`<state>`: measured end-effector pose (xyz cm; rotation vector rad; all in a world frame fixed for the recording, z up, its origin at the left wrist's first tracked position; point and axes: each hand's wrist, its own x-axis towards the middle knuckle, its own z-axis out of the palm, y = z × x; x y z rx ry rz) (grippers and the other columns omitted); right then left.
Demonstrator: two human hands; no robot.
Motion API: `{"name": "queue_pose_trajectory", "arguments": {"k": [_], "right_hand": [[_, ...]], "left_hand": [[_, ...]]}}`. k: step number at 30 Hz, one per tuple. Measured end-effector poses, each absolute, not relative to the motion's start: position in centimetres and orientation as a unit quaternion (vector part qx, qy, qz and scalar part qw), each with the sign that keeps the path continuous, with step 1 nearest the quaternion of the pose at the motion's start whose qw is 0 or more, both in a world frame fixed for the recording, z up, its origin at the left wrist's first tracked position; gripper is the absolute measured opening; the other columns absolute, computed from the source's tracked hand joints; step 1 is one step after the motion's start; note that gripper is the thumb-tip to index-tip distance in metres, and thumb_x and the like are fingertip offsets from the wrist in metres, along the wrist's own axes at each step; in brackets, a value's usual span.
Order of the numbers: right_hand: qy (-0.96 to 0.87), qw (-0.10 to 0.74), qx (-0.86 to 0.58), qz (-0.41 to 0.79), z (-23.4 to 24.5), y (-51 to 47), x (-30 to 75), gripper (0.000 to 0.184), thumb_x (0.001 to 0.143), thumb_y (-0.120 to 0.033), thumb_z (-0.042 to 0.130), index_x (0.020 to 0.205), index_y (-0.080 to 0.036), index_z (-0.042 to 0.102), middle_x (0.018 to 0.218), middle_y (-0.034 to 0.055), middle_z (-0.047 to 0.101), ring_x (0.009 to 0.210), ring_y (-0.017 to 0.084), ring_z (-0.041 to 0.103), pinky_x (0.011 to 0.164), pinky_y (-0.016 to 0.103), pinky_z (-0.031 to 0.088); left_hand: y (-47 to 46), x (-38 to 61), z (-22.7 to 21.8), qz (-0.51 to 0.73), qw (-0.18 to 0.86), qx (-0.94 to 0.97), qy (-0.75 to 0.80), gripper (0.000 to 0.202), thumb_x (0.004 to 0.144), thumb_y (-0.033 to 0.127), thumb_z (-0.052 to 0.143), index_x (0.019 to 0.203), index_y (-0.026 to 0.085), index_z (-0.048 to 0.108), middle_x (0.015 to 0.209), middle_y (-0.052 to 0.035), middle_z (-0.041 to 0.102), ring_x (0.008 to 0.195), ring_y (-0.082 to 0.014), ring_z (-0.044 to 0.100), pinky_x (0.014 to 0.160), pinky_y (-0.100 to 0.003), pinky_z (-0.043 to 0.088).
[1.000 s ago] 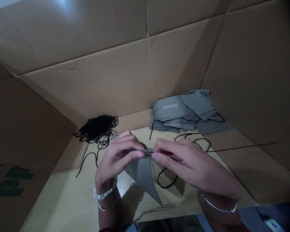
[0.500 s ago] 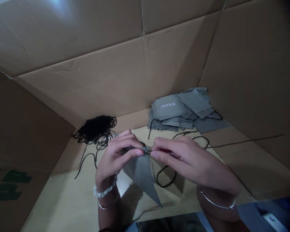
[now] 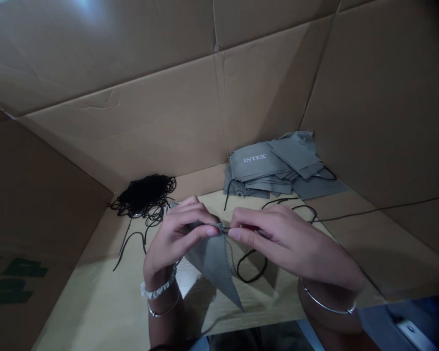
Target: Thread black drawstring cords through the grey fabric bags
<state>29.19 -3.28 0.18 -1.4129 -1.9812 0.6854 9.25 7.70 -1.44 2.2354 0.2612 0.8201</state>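
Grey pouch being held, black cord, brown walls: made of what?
Grey pointed pouch: thin matte fabric, woven or non-woven; it drapes and shows a stitched seam. Thin black cord: likely braided textile or elastic, lying in limp loops. Brown walls: matte corrugated cardboard, creased at the folds.

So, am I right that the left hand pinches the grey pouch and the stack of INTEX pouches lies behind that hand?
Not quite: the head view shows the stack of INTEX pouches behind the right hand, which grips a red tool; the tangle of black cords lies behind the left hand, which does pinch the grey pouch.
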Motion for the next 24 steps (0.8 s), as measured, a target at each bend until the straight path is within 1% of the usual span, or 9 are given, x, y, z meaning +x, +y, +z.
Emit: {"name": "queue_pose_trajectory", "arguments": {"k": [9,16,24], "right_hand": [[-0.751,0.302,-0.531,0.249,0.12,-3.04,29.26,0.029,0.101,-0.032,0.043,0.075,-0.019,0.045,0.058,-0.0069,0.041,0.055,0.008,0.040,0.055,0.025,0.025],[-0.751,0.297,-0.532,0.254,0.32,-3.18,29.37,0.031,0.101,-0.033,0.041,0.074,-0.019,0.045,0.059,-0.0058,0.042,0.055,0.009,0.042,0.055,0.026,0.026],[-0.757,0.292,-0.526,0.256,0.14,-3.05,29.31,0.029,0.101,-0.030,0.043,0.074,-0.019,0.043,0.058,-0.0070,0.039,0.054,0.009,0.038,0.056,0.025,0.026]], "left_hand": [[7.50,9.38,-1.29,0.309,0.340,0.880,0.119,0.007,0.090,0.021,0.065,0.084,0.019,0.068,0.073,0.0001,0.063,0.071,-0.0134,0.047,0.068,-0.029,0.036],[7.41,9.31,-1.23,0.309,0.337,0.881,0.121,0.009,0.089,0.022,0.065,0.082,0.019,0.069,0.071,-0.0006,0.063,0.069,-0.0138,0.048,0.066,-0.029,0.037],[7.27,9.34,-0.92,0.296,0.340,0.884,0.126,0.010,0.089,0.021,0.065,0.081,0.018,0.069,0.071,-0.0013,0.063,0.068,-0.0142,0.048,0.065,-0.029,0.037]]}}
